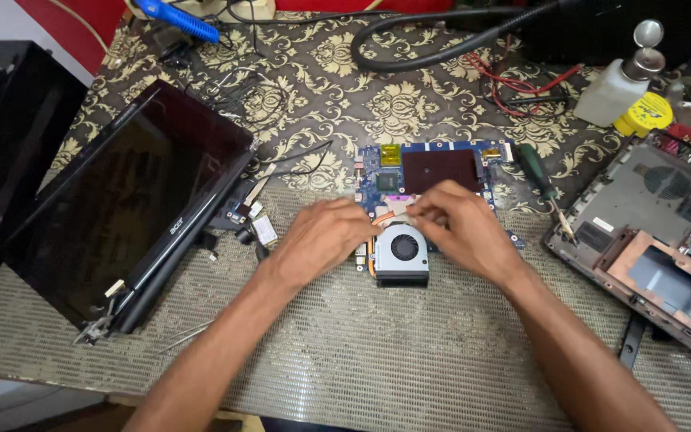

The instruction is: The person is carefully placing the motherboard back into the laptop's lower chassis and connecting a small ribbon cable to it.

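left hand (323,234): your fingers curled, pressing the heatsink (393,210) on the motherboard (433,168).
right hand (459,224): your fingertips pinched the heatsink above the fan (402,248).

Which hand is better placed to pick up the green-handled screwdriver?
Probably the right hand. It rests on the circuit board by the fan, and the screwdriver lies just beyond it; the left hand would have to cross over.

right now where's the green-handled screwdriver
In the head view, the green-handled screwdriver lies on the table right of the blue motherboard, beside the opened laptop base, just beyond the right hand.
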